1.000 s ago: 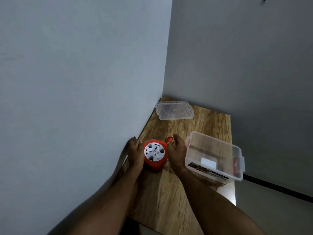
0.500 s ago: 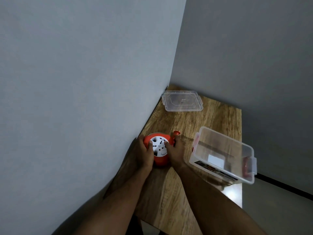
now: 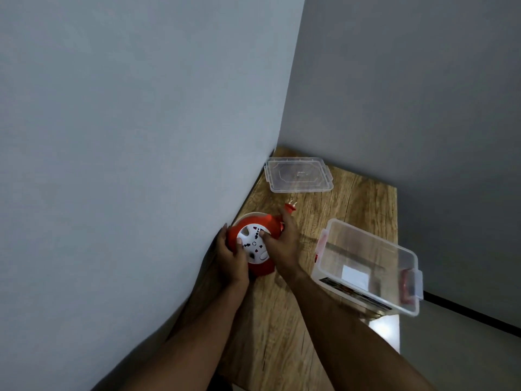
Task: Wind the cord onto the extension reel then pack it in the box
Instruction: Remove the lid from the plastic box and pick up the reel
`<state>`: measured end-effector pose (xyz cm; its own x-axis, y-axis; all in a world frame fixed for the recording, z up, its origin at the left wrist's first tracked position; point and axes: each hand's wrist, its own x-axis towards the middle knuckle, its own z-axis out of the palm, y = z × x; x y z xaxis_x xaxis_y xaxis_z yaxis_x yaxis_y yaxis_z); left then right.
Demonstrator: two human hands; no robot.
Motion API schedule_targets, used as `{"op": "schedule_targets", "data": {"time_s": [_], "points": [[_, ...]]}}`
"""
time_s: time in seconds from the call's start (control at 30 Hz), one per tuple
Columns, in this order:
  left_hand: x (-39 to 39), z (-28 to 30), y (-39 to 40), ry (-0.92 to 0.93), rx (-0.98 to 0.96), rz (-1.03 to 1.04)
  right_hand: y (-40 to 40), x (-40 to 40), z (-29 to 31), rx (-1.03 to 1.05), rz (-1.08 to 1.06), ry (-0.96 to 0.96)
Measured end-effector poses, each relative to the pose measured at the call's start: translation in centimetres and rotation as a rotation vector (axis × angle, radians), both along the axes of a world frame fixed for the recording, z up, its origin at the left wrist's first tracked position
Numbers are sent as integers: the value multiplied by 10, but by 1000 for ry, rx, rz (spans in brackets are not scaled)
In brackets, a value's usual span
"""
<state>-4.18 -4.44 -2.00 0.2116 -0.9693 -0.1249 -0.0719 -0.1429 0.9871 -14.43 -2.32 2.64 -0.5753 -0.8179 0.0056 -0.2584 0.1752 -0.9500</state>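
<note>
I hold the one red extension reel between both hands on the counter, close against the grey wall. My left hand curls its fingers round the reel's left rim, thumb on the white socket face. My right hand grips the right side, one finger pressed on that face. The red plug sticks out just past my right hand. One clear box stands open just right of my right wrist; its single lid lies flat at the counter's far end, well apart. Since half a second ago, the socket face has turned and my left thumb sits lower on it.
</note>
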Motion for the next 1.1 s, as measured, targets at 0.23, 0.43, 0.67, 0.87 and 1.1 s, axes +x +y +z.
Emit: {"op": "schedule_targets", "data": {"time_s": [0.23, 0.43, 0.67, 0.87, 1.1], "points": [[-53, 49, -14, 36, -147, -144, 18, -49, 34, -229, -212, -21], [-124, 74, 4, 16, -256, -347, 57, -109, 45, -303, -451, -49], [-182, 80, 32, 1, -368, -516, 101, -156, 45, -347, -623, -5], [-202, 69, 52, -79, -339, -628, 124, -173, 31, -316, -679, -1], [-203, 56, 58, -328, -317, -736, 132, -179, 2, -143, -707, -2]]}}
